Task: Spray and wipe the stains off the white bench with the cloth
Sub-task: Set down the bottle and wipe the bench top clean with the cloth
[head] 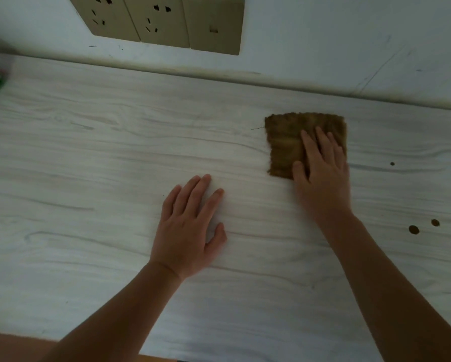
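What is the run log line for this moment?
right hand presses brown square cloth; left hand flat on white bench; dark stains unwiped

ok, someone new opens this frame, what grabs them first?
The brown cloth right of centre on the white bench, with the right hand pressed flat on it. The left hand lies flat on the bench at centre. Three dark stains dot the surface farther right, not yet wiped.
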A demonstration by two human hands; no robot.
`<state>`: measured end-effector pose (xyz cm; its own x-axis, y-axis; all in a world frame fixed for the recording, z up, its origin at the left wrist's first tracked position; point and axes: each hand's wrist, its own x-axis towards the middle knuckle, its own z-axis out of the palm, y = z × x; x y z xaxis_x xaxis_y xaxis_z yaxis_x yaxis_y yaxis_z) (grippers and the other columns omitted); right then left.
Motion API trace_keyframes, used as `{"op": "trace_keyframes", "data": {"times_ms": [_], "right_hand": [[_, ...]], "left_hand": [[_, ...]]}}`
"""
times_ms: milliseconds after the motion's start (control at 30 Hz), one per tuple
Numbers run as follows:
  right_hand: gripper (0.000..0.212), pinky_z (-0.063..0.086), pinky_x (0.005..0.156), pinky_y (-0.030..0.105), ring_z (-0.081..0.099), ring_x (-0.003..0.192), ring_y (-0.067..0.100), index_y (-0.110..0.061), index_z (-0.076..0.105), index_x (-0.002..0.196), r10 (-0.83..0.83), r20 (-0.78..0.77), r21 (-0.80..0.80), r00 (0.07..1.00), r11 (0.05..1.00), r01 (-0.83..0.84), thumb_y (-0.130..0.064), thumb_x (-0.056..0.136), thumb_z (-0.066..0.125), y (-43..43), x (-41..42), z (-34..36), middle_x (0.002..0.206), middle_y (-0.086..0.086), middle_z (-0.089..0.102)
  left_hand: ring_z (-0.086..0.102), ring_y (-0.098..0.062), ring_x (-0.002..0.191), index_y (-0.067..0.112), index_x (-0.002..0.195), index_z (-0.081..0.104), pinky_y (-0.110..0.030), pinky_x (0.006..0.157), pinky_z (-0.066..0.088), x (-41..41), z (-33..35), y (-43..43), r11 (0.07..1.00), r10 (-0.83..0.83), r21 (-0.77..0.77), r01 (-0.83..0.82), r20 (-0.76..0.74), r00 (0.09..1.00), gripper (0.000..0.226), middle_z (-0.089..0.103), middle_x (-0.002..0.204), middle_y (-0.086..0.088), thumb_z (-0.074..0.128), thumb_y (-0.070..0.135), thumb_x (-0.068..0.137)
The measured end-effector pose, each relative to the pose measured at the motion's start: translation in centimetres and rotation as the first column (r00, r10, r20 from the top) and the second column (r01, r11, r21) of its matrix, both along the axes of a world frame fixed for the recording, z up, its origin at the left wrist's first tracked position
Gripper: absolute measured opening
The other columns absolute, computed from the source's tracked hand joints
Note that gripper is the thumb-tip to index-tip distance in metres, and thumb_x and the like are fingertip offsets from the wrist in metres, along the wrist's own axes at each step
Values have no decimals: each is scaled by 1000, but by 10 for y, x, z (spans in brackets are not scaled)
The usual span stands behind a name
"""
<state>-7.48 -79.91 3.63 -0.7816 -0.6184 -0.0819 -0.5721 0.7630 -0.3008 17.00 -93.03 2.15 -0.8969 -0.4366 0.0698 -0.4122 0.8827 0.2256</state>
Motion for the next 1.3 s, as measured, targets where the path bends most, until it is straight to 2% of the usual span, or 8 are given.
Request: {"op": "trace_keyframes", "data": {"times_ms": [167,333,467,567,733,900,1133,1300], "right_hand": [[65,6,125,46,11,154,30,-21,27,158,-66,-11,6,998,998,66,-35,95,34,-61,0,-2,166,9,18],[62,4,125,42,13,154,29,-22,30,157,214,-35,-27,976,976,-215,-33,97,38,-127,38,-5,166,8,21],[58,4,126,39,13,154,24,-23,30,157,291,-22,-67,956,954,-292,-32,100,37,-121,40,-7,166,5,23],[60,6,125,38,14,154,24,-23,29,157,223,-20,-41,975,974,-224,-33,99,39,-91,8,-7,166,5,22],[64,8,126,40,14,153,25,-22,28,157,-54,-31,-9,998,999,54,-37,96,33,-14,-50,-2,166,5,21],[66,11,125,48,15,153,29,-19,28,158,-93,-29,4,995,996,94,-39,95,29,21,-27,-4,165,9,23],[63,9,126,45,15,154,27,-20,31,157,119,-24,-4,993,993,-119,-35,95,33,16,47,-4,165,7,24],[58,8,126,44,17,153,26,-22,35,155,235,-20,-46,972,971,-235,-35,98,38,-65,28,-6,165,5,26]], "left_hand": [[34,-33,153,16,147,56,-53,123,28,0,1,0,1000,1,-5,-1,4,1000,61,39,163,-14,50,43,93],[32,-32,153,16,148,53,-53,123,27,0,2,0,1000,-6,-7,7,30,1000,61,38,164,-13,48,44,94],[32,-32,153,16,149,52,-51,124,25,0,3,0,1000,-6,-14,7,38,999,62,37,164,-13,47,45,95],[32,-32,153,15,149,52,-51,124,25,0,3,0,1000,-9,-18,9,29,1000,62,38,163,-14,47,44,94],[34,-33,152,15,148,53,-51,123,27,0,2,-1,1000,-9,-15,9,5,1000,62,39,163,-14,49,43,93],[37,-34,151,15,146,56,-53,122,29,-1,1,0,1000,-7,-18,7,-20,1000,61,41,161,-15,51,42,92],[37,-34,151,14,146,56,-53,122,29,-2,1,0,1000,-9,-22,9,-25,1000,60,41,161,-15,52,42,92],[36,-34,151,15,148,54,-53,121,29,-1,1,-1,1000,-14,-20,14,6,1000,62,39,163,-15,49,44,93]]}}
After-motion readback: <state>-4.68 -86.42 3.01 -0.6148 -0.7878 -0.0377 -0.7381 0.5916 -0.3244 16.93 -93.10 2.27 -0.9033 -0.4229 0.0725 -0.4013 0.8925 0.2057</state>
